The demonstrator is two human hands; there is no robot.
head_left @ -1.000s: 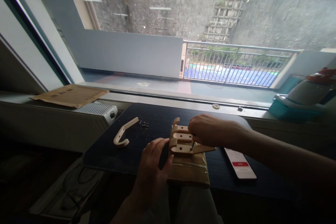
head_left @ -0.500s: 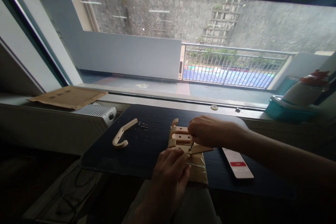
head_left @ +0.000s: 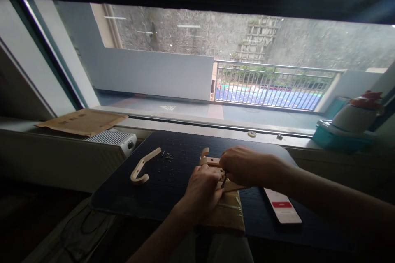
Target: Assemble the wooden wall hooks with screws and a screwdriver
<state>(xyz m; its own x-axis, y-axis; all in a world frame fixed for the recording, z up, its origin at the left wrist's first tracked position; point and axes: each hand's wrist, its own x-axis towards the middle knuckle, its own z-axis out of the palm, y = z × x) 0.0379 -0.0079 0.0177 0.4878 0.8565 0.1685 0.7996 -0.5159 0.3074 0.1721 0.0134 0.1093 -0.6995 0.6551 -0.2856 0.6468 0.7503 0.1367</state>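
My right hand (head_left: 242, 166) is closed in a fist around a screwdriver (head_left: 224, 180); its handle is hidden and its thin dark shaft points down at a pale wooden hook (head_left: 237, 185). My left hand (head_left: 202, 187) presses with bent fingers on the hooks, gripping the one under the shaft and covering most of it. Behind it, another wooden hook (head_left: 212, 161) with dark holes lies across the same brown block (head_left: 230, 215), which has shiny clear film or tape on it. Whether a screw sits under the tip is hidden.
To the left on the dark table (head_left: 117, 197) lie a loose wooden hook (head_left: 138, 169) and several screws (head_left: 168, 156). A phone (head_left: 283, 209) rests beneath my right forearm. Along the sill are a tape roll (head_left: 252, 134), a teal box (head_left: 342, 137) and a brown envelope (head_left: 83, 121).
My left hand has moved forward and up over the hooks, covering more of them. My right hand stays at the same hook, the shaft now more exposed. The view has tilted up slightly.
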